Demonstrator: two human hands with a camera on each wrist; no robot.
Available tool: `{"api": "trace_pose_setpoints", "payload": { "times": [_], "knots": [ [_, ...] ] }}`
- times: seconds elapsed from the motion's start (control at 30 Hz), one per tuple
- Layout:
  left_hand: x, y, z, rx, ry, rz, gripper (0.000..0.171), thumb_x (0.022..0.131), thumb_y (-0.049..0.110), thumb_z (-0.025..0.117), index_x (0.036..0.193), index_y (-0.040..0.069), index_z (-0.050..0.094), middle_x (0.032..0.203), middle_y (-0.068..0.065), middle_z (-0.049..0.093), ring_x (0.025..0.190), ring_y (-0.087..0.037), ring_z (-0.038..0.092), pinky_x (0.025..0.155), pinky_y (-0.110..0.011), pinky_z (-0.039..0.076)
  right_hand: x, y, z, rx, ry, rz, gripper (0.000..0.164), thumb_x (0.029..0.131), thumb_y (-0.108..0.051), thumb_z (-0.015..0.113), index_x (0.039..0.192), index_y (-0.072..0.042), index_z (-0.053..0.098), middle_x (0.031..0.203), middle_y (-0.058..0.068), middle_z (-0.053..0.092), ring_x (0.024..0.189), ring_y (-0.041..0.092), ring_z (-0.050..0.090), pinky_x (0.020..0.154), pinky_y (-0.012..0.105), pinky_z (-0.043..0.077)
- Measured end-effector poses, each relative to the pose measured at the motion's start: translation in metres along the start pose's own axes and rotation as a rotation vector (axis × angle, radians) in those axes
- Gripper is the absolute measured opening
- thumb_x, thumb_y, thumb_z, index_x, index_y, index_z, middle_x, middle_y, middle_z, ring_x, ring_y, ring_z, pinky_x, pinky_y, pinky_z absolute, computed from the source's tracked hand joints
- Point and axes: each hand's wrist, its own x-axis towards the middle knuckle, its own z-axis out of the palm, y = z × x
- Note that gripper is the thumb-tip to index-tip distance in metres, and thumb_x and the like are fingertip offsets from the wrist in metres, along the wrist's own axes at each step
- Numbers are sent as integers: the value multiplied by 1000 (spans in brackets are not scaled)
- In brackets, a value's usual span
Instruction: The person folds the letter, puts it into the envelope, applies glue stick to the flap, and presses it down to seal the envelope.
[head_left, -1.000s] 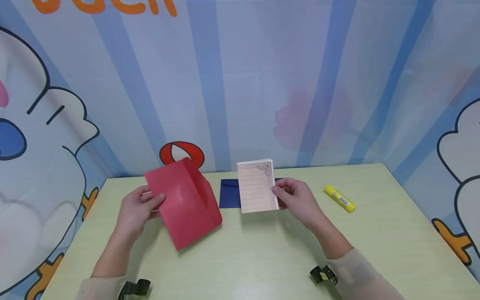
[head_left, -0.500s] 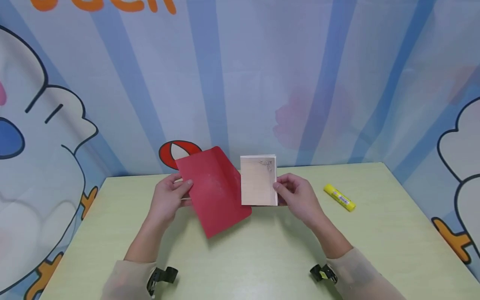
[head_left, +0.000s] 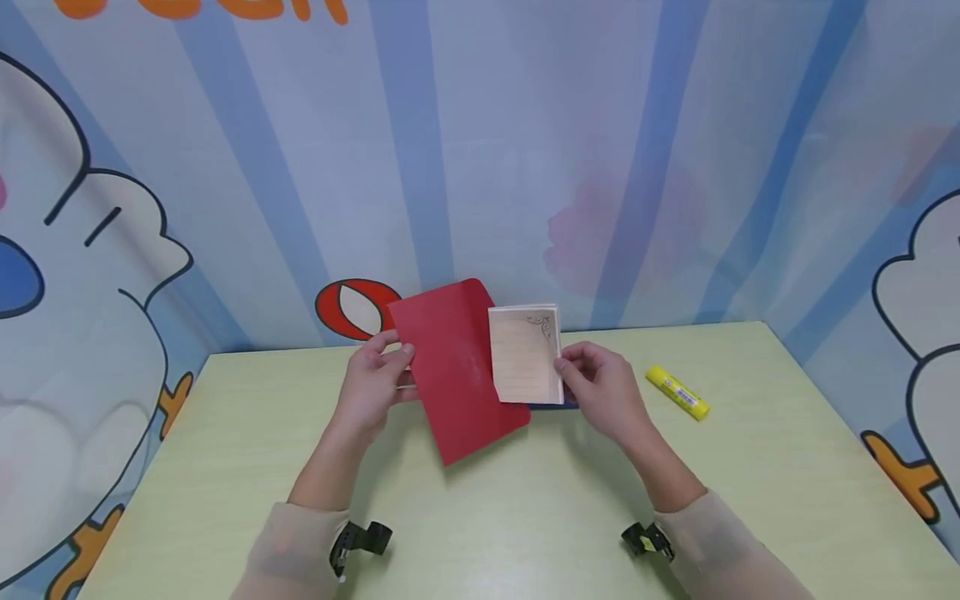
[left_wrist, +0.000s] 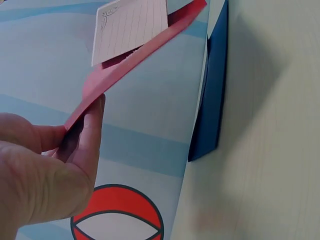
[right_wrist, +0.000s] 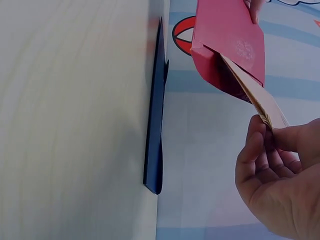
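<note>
My left hand (head_left: 372, 382) pinches the left edge of a red envelope (head_left: 457, 375), thumb in front and fingers behind, and holds it tilted above the table. With its thumb and fingers my right hand (head_left: 603, 387) grips the right edge of a small stack of lined note paper (head_left: 527, 354) with a corner ornament. The paper's left edge overlaps the envelope's open flap side; in the right wrist view the note paper (right_wrist: 255, 90) reaches the envelope's mouth. Behind and below both lies a dark blue envelope (left_wrist: 212, 95), mostly hidden in the head view.
A yellow glue stick (head_left: 677, 392) lies on the pale wooden table (head_left: 750, 483), right of my right hand. A blue striped cloth backdrop (head_left: 510, 150) with cartoon prints rises behind the table's far edge.
My left hand has carried the red envelope rightward and slightly up to the note paper, now covering most of the blue envelope. My right hand has shifted only slightly, still gripping the paper.
</note>
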Motion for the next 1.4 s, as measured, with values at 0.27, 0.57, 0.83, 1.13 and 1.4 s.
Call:
{"api": "trace_pose_setpoints", "payload": {
  "times": [0.27, 0.57, 0.83, 1.13, 1.4],
  "knots": [
    [-1, -1, 8, -4, 6, -12, 38, 109, 25, 64, 145, 16, 57, 119, -13, 75, 93, -27, 77, 81, -35, 64, 2, 2, -8, -5, -59, 29, 19, 107, -17, 67, 115, -1, 71, 95, 13, 71, 81, 29, 67, 69, 38, 62],
    [-3, -5, 15, -9, -27, -8, 36, 109, 25, 64, 144, 18, 59, 120, -13, 75, 94, -27, 76, 80, -35, 64, 0, -3, -8, -17, -102, 57, 19, 106, -16, 67, 117, -2, 71, 101, 13, 71, 83, 27, 66, 72, 38, 62],
    [-4, -6, 14, -31, -60, -33, 38, 108, 28, 66, 144, 21, 59, 123, -12, 74, 101, -29, 76, 84, -37, 63, 3, 2, -16, 24, -161, 104, 25, 107, -20, 66, 123, -1, 69, 107, 14, 72, 85, 27, 66, 75, 38, 61],
    [-5, -9, 17, -55, -75, -38, 40, 108, 26, 65, 147, 20, 58, 123, -13, 75, 98, -28, 77, 83, -37, 64, 0, -3, -9, -55, -167, 25, 17, 105, -15, 69, 114, -1, 72, 99, 11, 72, 78, 23, 68, 76, 48, 63],
    [-10, -8, 26, -104, -61, -28, 38, 108, 22, 66, 145, 19, 59, 119, -14, 76, 94, -28, 78, 81, -37, 64, -11, -15, 5, -315, -10, -157, 15, 101, -13, 75, 113, -6, 76, 96, 5, 73, 77, 19, 64, 66, 31, 60]
  ]
}}
